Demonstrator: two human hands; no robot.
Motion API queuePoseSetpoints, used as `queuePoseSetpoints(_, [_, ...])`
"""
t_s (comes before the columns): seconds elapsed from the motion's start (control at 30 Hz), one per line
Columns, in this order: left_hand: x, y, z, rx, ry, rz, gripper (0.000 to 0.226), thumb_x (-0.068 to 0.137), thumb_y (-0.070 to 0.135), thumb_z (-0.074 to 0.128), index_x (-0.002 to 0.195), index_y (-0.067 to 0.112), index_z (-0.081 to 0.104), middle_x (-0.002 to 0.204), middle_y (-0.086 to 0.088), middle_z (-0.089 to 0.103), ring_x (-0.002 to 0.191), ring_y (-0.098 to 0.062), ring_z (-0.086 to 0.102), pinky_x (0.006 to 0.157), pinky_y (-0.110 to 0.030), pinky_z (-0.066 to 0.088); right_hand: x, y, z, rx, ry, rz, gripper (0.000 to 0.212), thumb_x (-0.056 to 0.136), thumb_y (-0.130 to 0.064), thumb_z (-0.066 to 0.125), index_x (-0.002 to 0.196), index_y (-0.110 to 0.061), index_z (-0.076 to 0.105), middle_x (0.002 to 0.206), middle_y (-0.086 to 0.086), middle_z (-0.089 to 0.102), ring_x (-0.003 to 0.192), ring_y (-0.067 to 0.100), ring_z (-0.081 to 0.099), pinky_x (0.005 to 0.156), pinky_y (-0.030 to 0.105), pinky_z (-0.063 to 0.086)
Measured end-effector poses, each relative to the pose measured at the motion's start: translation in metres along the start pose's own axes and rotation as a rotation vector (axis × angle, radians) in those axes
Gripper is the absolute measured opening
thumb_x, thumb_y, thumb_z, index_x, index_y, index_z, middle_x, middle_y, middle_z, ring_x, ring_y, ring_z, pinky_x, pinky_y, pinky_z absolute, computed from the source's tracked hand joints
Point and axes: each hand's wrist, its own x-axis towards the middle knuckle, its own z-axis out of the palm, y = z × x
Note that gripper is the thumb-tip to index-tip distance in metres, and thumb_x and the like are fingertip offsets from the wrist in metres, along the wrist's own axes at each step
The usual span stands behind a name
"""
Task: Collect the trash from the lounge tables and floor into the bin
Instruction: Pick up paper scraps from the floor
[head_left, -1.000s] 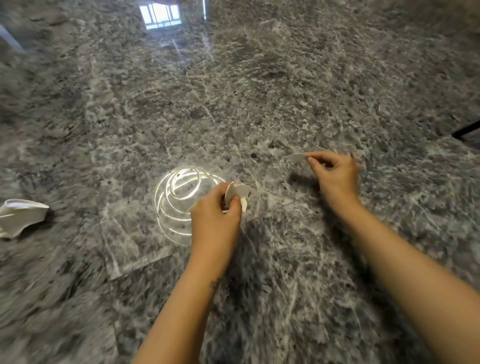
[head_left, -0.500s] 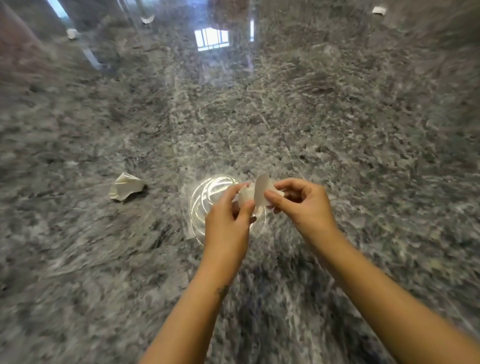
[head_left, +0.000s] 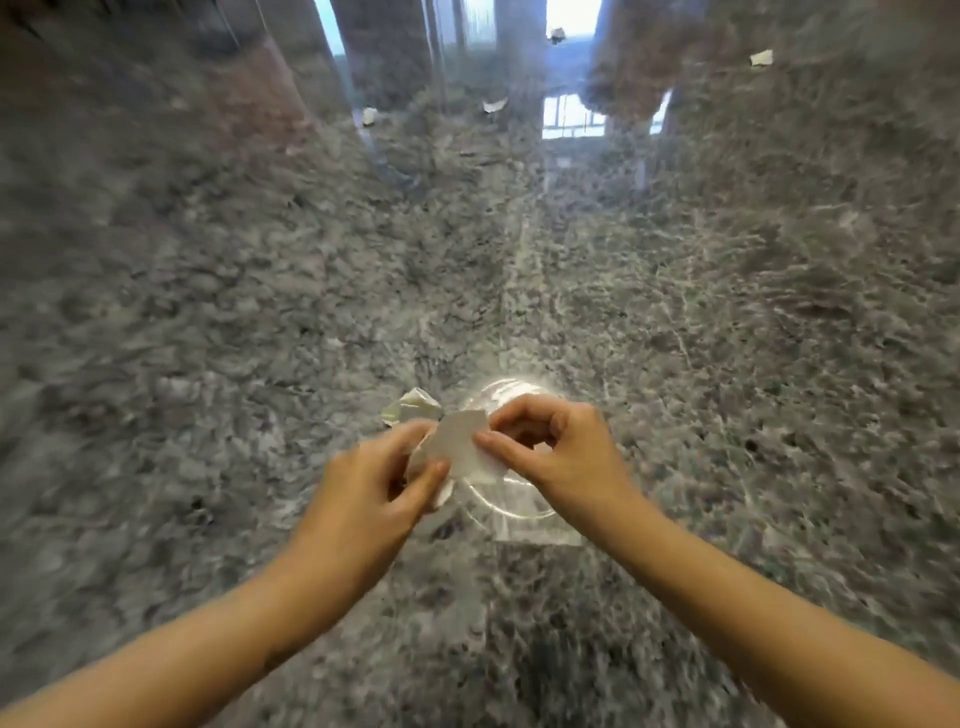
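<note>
Left hand (head_left: 363, 488) and right hand (head_left: 561, 447) both pinched one white paper scrap (head_left: 457, 447) in curled fingers above the marble floor (head_left: 727, 312).

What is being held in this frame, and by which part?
A white paper scrap, pinched between both hands: the left hand grips its lower left edge, the right hand its right edge.
</note>
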Motion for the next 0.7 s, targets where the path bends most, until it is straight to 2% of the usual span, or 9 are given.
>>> queuePoseSetpoints(0.1, [0.005,-0.019,-0.043,0.108,0.080,-0.077,0.018,0.088,0.012,0.062,0.090,0.030,0.064,0.063,0.008,0.063,0.060,-0.002,0.058,0.062,-0.024,0.045,0.036,-0.007,0.032,-0.017,-0.085,-0.039,0.009,0.078,-0.012,0.072,0.073,-0.017,0.067,0.066,-0.005,0.067,0.060,0.008,0.063,0.060,0.022,0.051])
queuePoseSetpoints(0.17, [0.009,-0.034,-0.063,0.152,0.124,-0.100,0.021,0.088,0.008,0.062,0.090,0.029,0.064,0.058,0.016,0.061,0.059,0.006,0.055,0.056,-0.011,0.039,0.061,0.001,0.052,-0.046,-0.062,-0.021,0.007,0.079,-0.015,0.071,0.074,-0.015,0.067,0.066,-0.002,0.068,0.060,0.010,0.065,0.059,0.023,0.052])
queuePoseSetpoints(0.27, [0.018,-0.066,-0.083,0.202,0.155,-0.143,0.020,0.087,0.008,0.063,0.095,0.026,0.067,0.059,0.028,0.058,0.063,0.014,0.055,0.057,-0.008,0.038,0.100,0.035,0.073,-0.202,-0.050,0.030,0.008,0.077,-0.019,0.074,0.080,-0.018,0.066,0.072,-0.005,0.067,0.067,0.008,0.063,0.063,0.015,0.046])
queuePoseSetpoints(0.33, [0.030,-0.094,-0.090,0.255,0.198,-0.159,0.019,0.087,0.009,0.063,0.100,0.021,0.069,0.061,0.026,0.056,0.063,0.012,0.055,0.057,-0.007,0.038,0.125,0.065,0.082,-0.340,-0.070,0.048,0.022,0.074,-0.024,0.076,0.092,-0.019,0.065,0.086,-0.005,0.067,0.080,0.009,0.061,0.071,0.012,0.044])
queuePoseSetpoints(0.43, [0.051,-0.134,-0.086,0.265,0.253,-0.241,0.018,0.089,0.011,0.061,0.103,0.019,0.067,0.069,0.020,0.058,0.062,0.004,0.055,0.056,-0.011,0.037,0.153,0.109,0.092,-0.554,-0.158,0.069,0.051,0.069,-0.028,0.079,0.114,-0.020,0.056,0.113,-0.003,0.060,0.102,0.012,0.054,0.089,0.026,0.043])
queuePoseSetpoints(0.53, [0.070,-0.167,-0.073,0.216,0.283,-0.372,0.021,0.091,0.016,0.058,0.110,0.017,0.065,0.070,0.012,0.060,0.064,-0.001,0.055,0.052,-0.012,0.037,0.169,0.144,0.094,-0.723,-0.358,0.140,0.072,0.067,-0.032,0.080,0.129,-0.021,0.044,0.128,0.001,0.052,0.117,0.019,0.047,0.099,0.038,0.039])
queuePoseSetpoints(0.6, [0.084,-0.179,-0.065,0.200,0.276,-0.419,0.021,0.091,0.014,0.058,0.111,0.015,0.065,0.071,0.009,0.061,0.062,-0.002,0.053,0.054,-0.010,0.037,0.172,0.163,0.091,-0.784,-0.442,0.168,0.071,0.070,-0.034,0.077,0.130,-0.023,0.042,0.129,0.001,0.052,0.119,0.020,0.045,0.100,0.038,0.037])
queuePoseSetpoints(0.7, [0.098,-0.182,-0.058,0.169,0.267,-0.439,0.018,0.092,0.013,0.057,0.108,0.017,0.065,0.068,0.016,0.057,0.062,0.003,0.050,0.056,-0.009,0.037,0.172,0.174,0.085,-0.849,-0.448,0.080,0.054,0.075,-0.033,0.072,0.123,-0.023,0.051,0.122,0.001,0.056,0.114,0.022,0.047,0.094,0.035,0.035])
